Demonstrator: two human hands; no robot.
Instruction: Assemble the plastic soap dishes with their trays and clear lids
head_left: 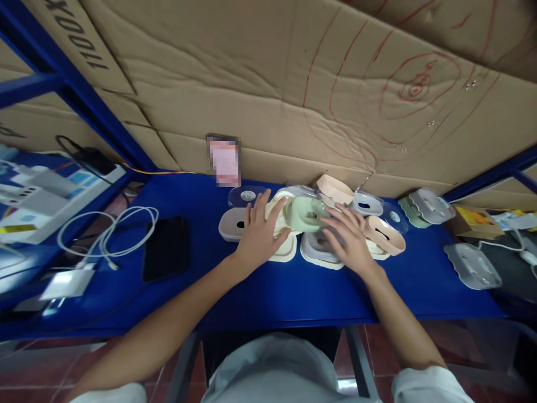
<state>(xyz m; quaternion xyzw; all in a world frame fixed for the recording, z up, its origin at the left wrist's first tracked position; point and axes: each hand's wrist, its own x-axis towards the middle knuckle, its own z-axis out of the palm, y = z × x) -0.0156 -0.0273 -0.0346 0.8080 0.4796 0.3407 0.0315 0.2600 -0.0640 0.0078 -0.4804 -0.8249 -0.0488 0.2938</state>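
Several oblong plastic pieces, like soap-dish parts, lie crowded together on the blue tabletop (260,296). My left hand (258,238) has its fingers spread over a cream piece (271,208) and the left end of a light green piece (304,214). At the green piece's right end is my right hand (350,240), fingers apart, above a grey piece (321,246). Whether the fingertips touch the parts I cannot tell. Left of them sits a white slotted piece (230,225); on the right, a peach slotted piece (386,235). Another peach piece (334,189) leans at the back.
Clear lids (247,196) lie behind the pieces. Stacked dishes (425,207) and a grey dish (472,266) stand at right. To the left are a black tablet-like device (165,249), a coiled white cable (107,232) and power strips (75,196). A cardboard wall (251,84) rises behind.
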